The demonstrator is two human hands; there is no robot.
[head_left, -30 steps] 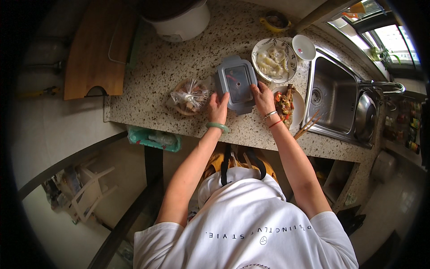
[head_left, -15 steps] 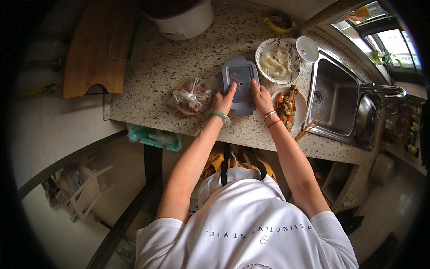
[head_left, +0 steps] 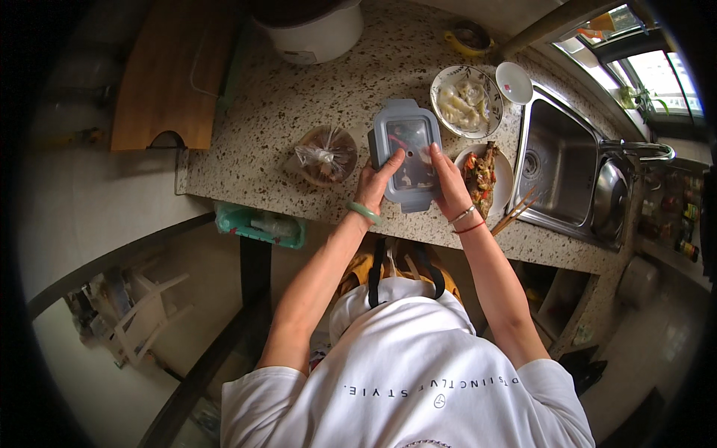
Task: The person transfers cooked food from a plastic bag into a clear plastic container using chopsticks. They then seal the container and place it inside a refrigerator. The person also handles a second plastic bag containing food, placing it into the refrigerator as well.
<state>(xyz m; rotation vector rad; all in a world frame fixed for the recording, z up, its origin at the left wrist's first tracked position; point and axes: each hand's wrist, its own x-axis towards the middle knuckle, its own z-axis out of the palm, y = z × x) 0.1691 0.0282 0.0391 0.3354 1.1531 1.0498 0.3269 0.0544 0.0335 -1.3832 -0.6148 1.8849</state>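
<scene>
Between my two hands is a rectangular food container (head_left: pixel 410 175) with a grey-rimmed, see-through lid; some food shows dimly through it. My left hand (head_left: pixel 379 181) grips its left side with the thumb on the lid, and my right hand (head_left: pixel 449 185) holds the right side the same way. The container appears raised off the counter, close to its front edge. Left of it sits a round bowl (head_left: pixel 326 166) covered in clear plastic. To the right, a plate (head_left: pixel 504 183) carries a cooked fish (head_left: pixel 482 179) with red and green bits. Behind that stands a patterned bowl of dumplings (head_left: pixel 464 103).
Chopsticks (head_left: pixel 514 213) lie by the fish plate, beside a steel sink (head_left: pixel 560 168) with a faucet (head_left: pixel 648 151). A small white bowl (head_left: pixel 514 83), a yellow pot (head_left: pixel 469 39) and a white cooker (head_left: pixel 314 36) stand farther back. A wooden board (head_left: pixel 166 82) is at left.
Both hands have brought the container nearer to me and slightly right; it looks larger, as if lifted. My head view has shifted a little.
</scene>
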